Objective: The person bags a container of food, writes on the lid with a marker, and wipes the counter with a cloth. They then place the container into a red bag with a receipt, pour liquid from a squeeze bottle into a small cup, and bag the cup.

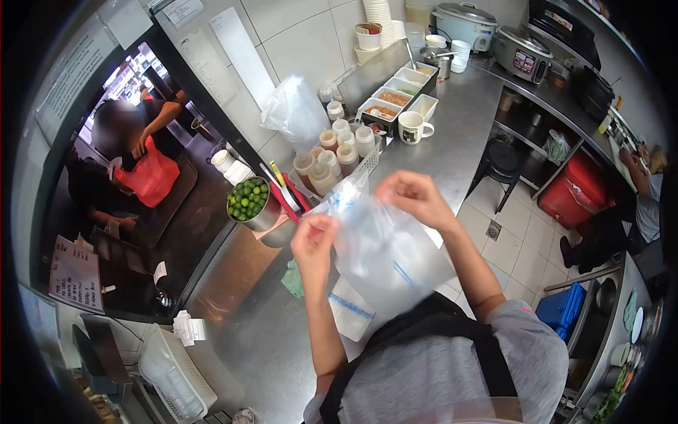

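Both of my hands hold a clear plastic bag [392,261] up in front of my apron, over the steel counter [261,353]. My left hand [314,240] pinches its left top edge, and my right hand [411,198] pinches the top on the other side. Blue print shows on the plastic. Below the bag, a flat stack of clear bags [351,311] with a blue stripe lies on the counter. A green cloth [292,279] is beside my left forearm. Just beyond my hands stand several sauce bottles [326,166] in a basket.
A metal bowl of limes [248,200] stands left of the bottles. Behind are topping trays [395,99] and a white mug [414,128]. Through the hatch, a person holds a red bag [150,175]. Another person [646,205] is at the far right. A black stool [500,161] stands beyond the counter.
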Available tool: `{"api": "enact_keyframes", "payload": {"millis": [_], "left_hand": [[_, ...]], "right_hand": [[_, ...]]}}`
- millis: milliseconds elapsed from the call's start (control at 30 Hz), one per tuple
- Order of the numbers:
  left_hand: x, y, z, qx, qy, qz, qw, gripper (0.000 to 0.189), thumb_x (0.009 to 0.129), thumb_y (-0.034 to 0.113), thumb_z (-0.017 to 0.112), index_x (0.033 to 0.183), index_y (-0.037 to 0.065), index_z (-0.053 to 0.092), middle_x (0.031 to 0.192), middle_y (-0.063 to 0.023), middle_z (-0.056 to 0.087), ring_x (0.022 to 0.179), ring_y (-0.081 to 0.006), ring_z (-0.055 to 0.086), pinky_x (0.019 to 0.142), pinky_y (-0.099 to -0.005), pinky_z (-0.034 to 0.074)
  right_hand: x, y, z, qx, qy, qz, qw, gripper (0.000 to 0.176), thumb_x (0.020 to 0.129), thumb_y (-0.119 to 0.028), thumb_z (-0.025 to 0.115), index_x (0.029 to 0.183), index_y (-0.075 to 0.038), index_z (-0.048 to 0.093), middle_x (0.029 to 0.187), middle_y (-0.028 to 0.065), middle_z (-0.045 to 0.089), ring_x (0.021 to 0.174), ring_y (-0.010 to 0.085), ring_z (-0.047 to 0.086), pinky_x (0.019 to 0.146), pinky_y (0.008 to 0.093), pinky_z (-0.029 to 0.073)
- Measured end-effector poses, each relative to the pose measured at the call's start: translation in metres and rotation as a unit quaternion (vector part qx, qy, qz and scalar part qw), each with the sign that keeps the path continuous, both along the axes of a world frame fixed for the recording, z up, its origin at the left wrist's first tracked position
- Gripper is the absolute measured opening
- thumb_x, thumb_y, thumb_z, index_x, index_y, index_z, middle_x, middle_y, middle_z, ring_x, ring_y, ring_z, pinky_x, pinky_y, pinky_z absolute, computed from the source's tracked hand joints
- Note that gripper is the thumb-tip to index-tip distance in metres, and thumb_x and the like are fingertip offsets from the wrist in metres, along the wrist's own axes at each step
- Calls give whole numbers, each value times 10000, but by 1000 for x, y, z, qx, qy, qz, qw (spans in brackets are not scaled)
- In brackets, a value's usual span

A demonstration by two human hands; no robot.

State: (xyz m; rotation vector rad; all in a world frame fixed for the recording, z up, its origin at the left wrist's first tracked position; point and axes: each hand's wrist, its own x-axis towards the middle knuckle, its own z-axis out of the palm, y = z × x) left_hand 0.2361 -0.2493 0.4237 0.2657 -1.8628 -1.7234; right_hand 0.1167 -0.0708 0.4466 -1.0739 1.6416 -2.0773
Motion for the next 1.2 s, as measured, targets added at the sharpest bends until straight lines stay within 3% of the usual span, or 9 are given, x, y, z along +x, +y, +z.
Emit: {"api": "enact_keyframes", "payload": {"millis": [167,367,467,533,567,733,867,1033,1200], "left_hand": [[-57,-24,-50,-26,18,113,993,97,794,29,547,873,64,504,730,6,436,647,-82,409,613,-213,378],[-44,-6,-133,-147,-110,195,964,525,768,178,585,1236,7,421,1157,-214,540,1102,-325,509,897,-369,387],[-44,0,-168,-71,-126,204,968,418,753,161,598,1121,-24,521,1111,-172,571,1038,-261,535,894,-343,382],[-29,-11,-203,-49,-105,222,968,312,776,109,561,1059,-21,548,1003,-117,573,934,-221,528,861,-329,389],[-26,-4,-197,174,-77,257,947,357,795,123,549,1119,-21,503,1018,-118,547,940,-212,516,849,-325,394],[-51,40,-91,83,33,148,985,775,566,227,834,1185,-12,434,1169,-122,473,1084,-221,464,916,-347,391],[-47,47,-156,145,-168,219,950,920,457,179,887,1213,2,393,1157,-127,481,1053,-226,486,886,-355,420],[-44,52,-171,138,-183,236,944,932,474,172,880,1230,14,358,1132,-121,495,1024,-236,504,863,-354,441],[-38,49,-165,101,-231,250,935,840,544,198,852,1219,-27,406,1188,-150,498,1091,-262,477,947,-362,377]], "right_hand": [[-50,-68,-56,54,114,-122,984,239,726,64,542,942,-19,599,849,64,632,712,133,595,641,274,462],[-57,-75,-147,177,102,-62,977,242,769,-26,517,998,-16,594,963,162,625,898,231,600,793,338,462],[-66,-75,-198,215,133,-59,966,251,780,-19,483,1010,1,582,993,191,612,947,315,584,811,383,456],[-76,-71,-199,195,177,-22,964,173,793,-53,509,941,8,576,887,184,605,801,331,590,727,384,468],[-85,-70,-191,182,199,-5,963,144,800,-70,523,907,11,573,834,180,602,728,338,593,686,385,475],[-184,-41,-63,240,23,312,919,276,854,-264,570,894,6,604,718,87,632,574,147,605,559,292,487],[-320,-93,5,162,223,50,960,212,813,-238,606,839,-33,648,715,92,647,613,170,615,560,300,479],[-525,-207,-19,398,384,-230,801,229,735,-220,658,874,-39,648,867,166,644,837,335,621,688,407,498],[-578,-239,-55,582,337,-182,717,282,691,-151,681,954,-56,647,997,153,632,925,318,616,678,452,499]]}}
